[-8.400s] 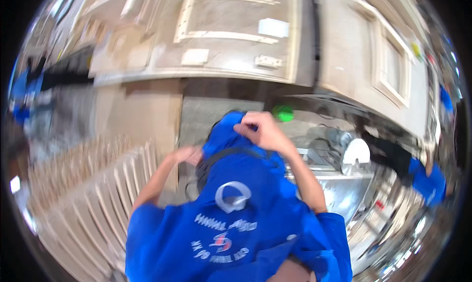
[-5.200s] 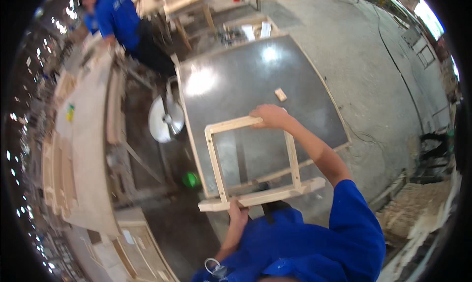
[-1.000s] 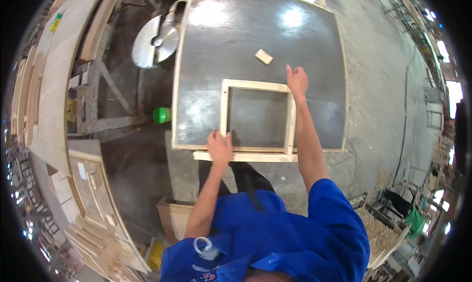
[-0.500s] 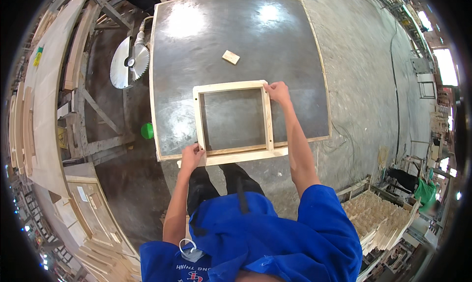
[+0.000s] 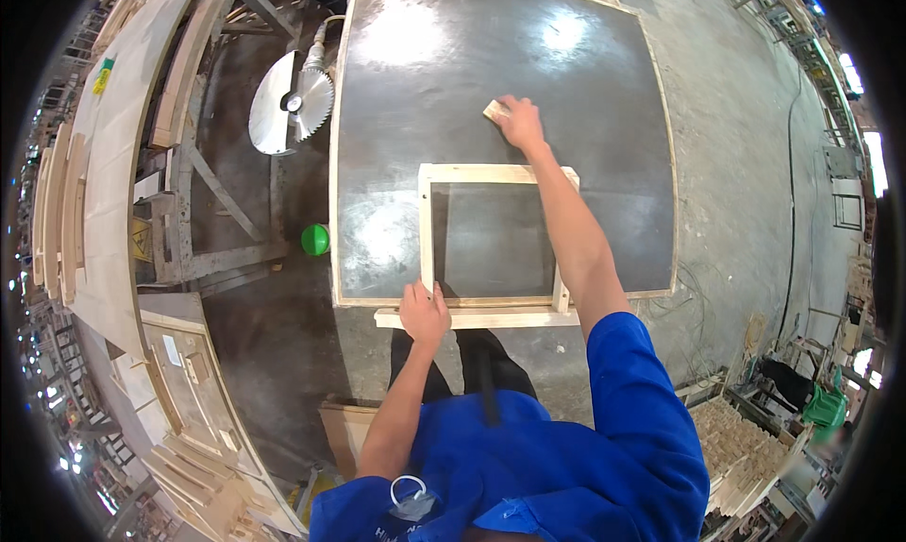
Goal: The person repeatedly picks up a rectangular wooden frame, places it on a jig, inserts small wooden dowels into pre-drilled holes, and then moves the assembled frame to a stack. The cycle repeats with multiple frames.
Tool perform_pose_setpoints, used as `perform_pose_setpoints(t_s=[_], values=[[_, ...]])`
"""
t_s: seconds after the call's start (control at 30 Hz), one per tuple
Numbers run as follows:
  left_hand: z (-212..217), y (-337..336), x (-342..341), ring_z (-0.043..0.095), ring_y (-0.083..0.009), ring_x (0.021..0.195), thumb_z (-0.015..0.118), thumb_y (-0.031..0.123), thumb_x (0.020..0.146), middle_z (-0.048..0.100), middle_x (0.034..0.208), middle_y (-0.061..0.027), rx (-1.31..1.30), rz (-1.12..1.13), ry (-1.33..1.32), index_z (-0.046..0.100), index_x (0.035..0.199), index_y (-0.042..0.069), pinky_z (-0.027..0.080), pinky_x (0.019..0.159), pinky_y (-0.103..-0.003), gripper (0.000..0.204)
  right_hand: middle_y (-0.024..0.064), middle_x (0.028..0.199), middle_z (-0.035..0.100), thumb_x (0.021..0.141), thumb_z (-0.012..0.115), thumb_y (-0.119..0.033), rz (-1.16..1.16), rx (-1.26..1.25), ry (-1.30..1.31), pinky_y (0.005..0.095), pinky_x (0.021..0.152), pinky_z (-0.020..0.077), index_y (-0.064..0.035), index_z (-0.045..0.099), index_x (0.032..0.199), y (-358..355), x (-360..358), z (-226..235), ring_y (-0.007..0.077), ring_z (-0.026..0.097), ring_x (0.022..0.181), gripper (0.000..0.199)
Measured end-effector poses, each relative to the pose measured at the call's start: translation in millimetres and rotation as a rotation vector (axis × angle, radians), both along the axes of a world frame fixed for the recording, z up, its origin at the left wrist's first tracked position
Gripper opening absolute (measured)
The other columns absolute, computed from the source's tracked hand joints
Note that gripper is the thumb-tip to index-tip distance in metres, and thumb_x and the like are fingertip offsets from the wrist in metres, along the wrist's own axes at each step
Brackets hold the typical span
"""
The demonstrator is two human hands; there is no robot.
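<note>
A light rectangular wooden frame (image 5: pixel 491 173) lies on the dark tabletop (image 5: pixel 604 98), its near side along the table's front edge. My left hand (image 5: pixel 425 313) is closed around the frame's near left corner. A pale strip of wood (image 5: pixel 510 317) runs along the near side and sticks out to the left past that corner. Beyond the frame, my right hand (image 5: pixel 520 125) grips a small wooden block (image 5: pixel 495 112) on the tabletop. My right forearm crosses over the frame's right side and hides part of it.
To the left of the table are a circular saw blade (image 5: pixel 318 103) and a green round object (image 5: pixel 315 240). Further left stands a long pale board (image 5: pixel 123 164) with wooden strips on it. At the lower right is a stack of wooden pieces (image 5: pixel 736 443).
My right hand has let go of the frame's far right corner and moved away from me onto the small block. My left hand stays at the near left corner. The whole view has shifted.
</note>
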State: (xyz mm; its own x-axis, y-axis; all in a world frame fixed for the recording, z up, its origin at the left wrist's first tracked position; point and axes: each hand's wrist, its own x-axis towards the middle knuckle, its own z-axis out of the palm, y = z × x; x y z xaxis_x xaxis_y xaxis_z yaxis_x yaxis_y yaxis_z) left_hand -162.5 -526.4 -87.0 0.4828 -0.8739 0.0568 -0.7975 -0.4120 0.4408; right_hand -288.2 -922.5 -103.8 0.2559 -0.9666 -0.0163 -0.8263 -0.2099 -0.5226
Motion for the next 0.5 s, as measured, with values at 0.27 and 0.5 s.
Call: perform_pose_setpoints(t_s=[0.27,0.5], values=[[-1,-4,5,0.058,-0.0363,0.076,0.062,0.022,0.088,0.054,0.085,-0.0152,0.002,0.005,0.046,0.058,0.107,0.002,0.046,0.065,-0.045,0.028,0.0175,0.100,0.069,0.080,0.074,-0.026,0.398,0.377,-0.124,0.0440,0.086,0.0505,-0.0085,0.065,0.108,57,96,11,0.0351,0.064,0.098,0.035],[18,-19,7,0.059,-0.0326,0.093,0.065,0.042,0.083,0.056,0.101,-0.0137,0.243,0.079,0.081,0.055,0.117,0.005,0.047,0.079,-0.045,0.051,0.0178,0.087,0.068,0.089,0.064,-0.038,-0.029,0.072,-0.094,0.0444,0.075,0.0503,-0.0027,0.064,0.100,61,-17,31,0.0363,0.065,0.084,0.037]])
